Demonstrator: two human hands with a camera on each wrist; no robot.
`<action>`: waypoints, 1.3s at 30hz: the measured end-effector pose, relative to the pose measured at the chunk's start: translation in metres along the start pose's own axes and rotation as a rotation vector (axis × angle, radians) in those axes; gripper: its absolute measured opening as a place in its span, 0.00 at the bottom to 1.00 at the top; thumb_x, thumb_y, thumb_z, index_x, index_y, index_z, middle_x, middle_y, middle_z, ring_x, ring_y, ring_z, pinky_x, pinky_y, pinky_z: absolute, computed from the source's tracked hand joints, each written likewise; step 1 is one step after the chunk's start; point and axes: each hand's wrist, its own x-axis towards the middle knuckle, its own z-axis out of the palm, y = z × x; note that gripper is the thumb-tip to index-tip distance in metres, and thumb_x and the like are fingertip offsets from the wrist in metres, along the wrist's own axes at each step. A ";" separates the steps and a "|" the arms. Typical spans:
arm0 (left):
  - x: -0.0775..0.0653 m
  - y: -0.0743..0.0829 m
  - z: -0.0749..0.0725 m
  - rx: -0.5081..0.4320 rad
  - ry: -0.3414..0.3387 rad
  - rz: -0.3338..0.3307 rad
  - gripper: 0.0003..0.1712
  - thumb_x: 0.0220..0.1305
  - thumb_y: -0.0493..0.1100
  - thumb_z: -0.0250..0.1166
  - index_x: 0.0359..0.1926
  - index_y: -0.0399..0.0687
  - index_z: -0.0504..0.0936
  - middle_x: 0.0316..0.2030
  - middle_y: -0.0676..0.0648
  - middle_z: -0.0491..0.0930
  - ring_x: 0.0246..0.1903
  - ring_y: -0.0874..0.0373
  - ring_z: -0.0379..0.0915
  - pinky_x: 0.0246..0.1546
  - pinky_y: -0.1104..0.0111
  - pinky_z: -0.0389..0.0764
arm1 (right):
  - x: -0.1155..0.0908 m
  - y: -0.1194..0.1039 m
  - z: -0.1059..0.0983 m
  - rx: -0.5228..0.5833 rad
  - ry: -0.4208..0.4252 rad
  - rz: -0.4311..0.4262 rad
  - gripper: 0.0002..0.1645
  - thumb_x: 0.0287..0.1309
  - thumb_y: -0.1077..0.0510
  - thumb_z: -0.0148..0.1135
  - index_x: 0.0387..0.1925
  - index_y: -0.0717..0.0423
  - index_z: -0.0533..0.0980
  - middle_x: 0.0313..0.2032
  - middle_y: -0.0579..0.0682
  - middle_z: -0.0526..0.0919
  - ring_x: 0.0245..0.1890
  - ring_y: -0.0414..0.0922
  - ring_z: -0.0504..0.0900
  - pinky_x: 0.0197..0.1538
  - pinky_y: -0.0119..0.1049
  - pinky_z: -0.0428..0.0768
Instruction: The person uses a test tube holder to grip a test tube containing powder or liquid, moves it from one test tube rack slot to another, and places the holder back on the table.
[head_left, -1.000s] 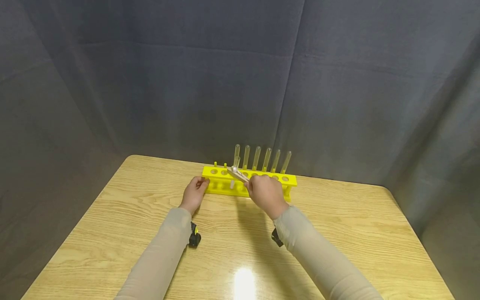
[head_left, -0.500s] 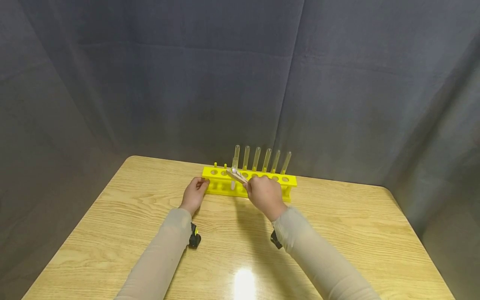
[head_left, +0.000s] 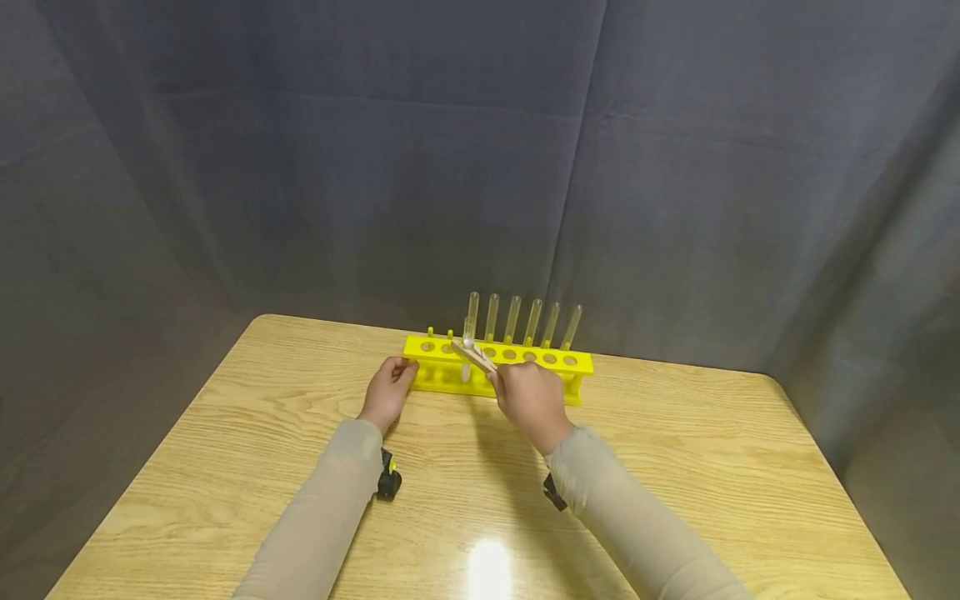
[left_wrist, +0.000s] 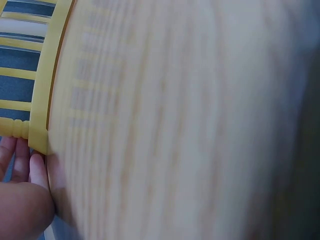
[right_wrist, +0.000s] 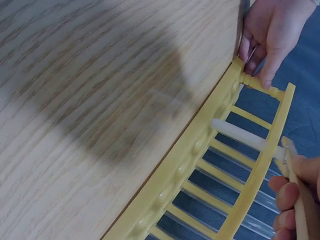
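My right hand (head_left: pixel 534 404) grips a wooden test tube holder (head_left: pixel 477 358). Its tip is clamped near the upper part of a test tube (head_left: pixel 466 372) with white contents. That tube passes through a hole of the yellow test tube rack (head_left: pixel 437 353) and stands nearly upright. In the right wrist view, the tube's rounded bottom (right_wrist: pixel 218 123) is close to the rack's lower bar; I cannot tell if it touches. My left hand (head_left: pixel 386 392) holds the rack's left end, thumb and fingers about the end post, as the right wrist view also shows.
Several clear test tubes (head_left: pixel 513 319) stand upside down on pegs along the rack's back, with two bare pegs (head_left: pixel 431 332) at the left. The rack sits near the far edge of a wooden table (head_left: pixel 675 467). A dark grey curtain (head_left: pixel 360 183) hangs behind.
The held test tube has gone from a slight tilt to nearly upright and a touch lower, its top shifting left. My left hand keeps its place at the rack's end.
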 end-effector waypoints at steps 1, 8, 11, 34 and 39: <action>0.000 0.000 0.000 -0.001 0.001 0.001 0.21 0.80 0.48 0.51 0.61 0.36 0.71 0.63 0.35 0.72 0.64 0.42 0.67 0.67 0.51 0.68 | 0.000 0.001 0.001 0.001 0.014 -0.008 0.21 0.69 0.49 0.65 0.20 0.51 0.78 0.14 0.44 0.69 0.14 0.42 0.66 0.13 0.35 0.63; 0.001 -0.001 0.000 -0.003 -0.001 0.004 0.20 0.80 0.48 0.51 0.60 0.36 0.72 0.62 0.35 0.72 0.64 0.42 0.67 0.67 0.51 0.68 | -0.002 0.006 0.006 -0.004 0.104 -0.057 0.19 0.67 0.50 0.67 0.20 0.52 0.78 0.15 0.45 0.73 0.16 0.43 0.69 0.14 0.36 0.66; 0.001 0.000 0.000 -0.004 -0.003 0.003 0.21 0.81 0.48 0.51 0.61 0.36 0.72 0.63 0.35 0.72 0.64 0.42 0.67 0.67 0.51 0.67 | -0.003 0.007 0.007 -0.006 0.131 -0.068 0.19 0.67 0.50 0.67 0.20 0.52 0.78 0.15 0.45 0.73 0.16 0.43 0.69 0.14 0.35 0.65; 0.002 -0.003 0.001 0.000 0.004 0.005 0.20 0.81 0.48 0.51 0.60 0.37 0.71 0.62 0.36 0.73 0.63 0.42 0.67 0.67 0.51 0.67 | -0.001 0.010 0.006 0.035 0.319 -0.123 0.19 0.66 0.53 0.68 0.20 0.53 0.75 0.15 0.47 0.76 0.15 0.46 0.73 0.15 0.40 0.69; 0.000 -0.003 0.000 0.005 0.000 0.006 0.21 0.81 0.48 0.51 0.61 0.36 0.71 0.62 0.35 0.72 0.63 0.42 0.67 0.67 0.50 0.67 | 0.000 0.008 0.004 0.039 0.339 -0.122 0.18 0.66 0.53 0.67 0.21 0.53 0.76 0.15 0.47 0.76 0.15 0.46 0.72 0.15 0.39 0.68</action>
